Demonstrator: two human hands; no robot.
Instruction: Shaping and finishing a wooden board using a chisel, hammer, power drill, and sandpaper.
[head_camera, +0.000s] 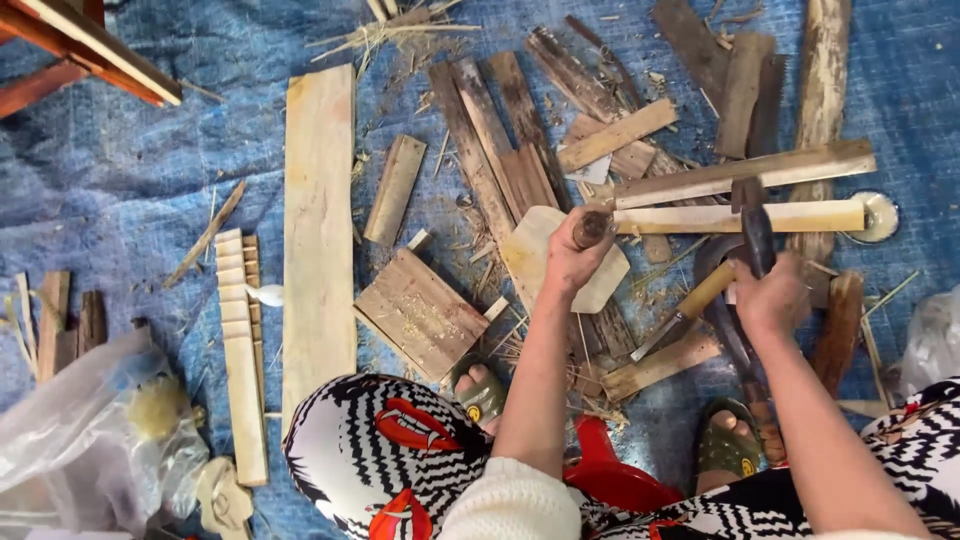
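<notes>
My left hand (572, 262) is closed around a round wooden tool handle (592, 228), which stands upright on a pale, paddle-shaped wooden board (530, 250) on the blue tarp. My right hand (770, 297) grips a hammer whose dark metal head (757, 235) is raised to the right of that handle, a short gap away. A yellow-handled blade tool (690, 305) lies slanted just left of my right hand. My feet in green sandals (480, 392) rest below the board.
Several wood scraps cover the blue tarp (130, 170): a long pale plank (318, 230), a square slatted piece (420, 312), dark strips (500, 140) and pale battens (740, 215). A plastic bag (90, 440) lies at lower left, and a red stool (610, 470) is under me.
</notes>
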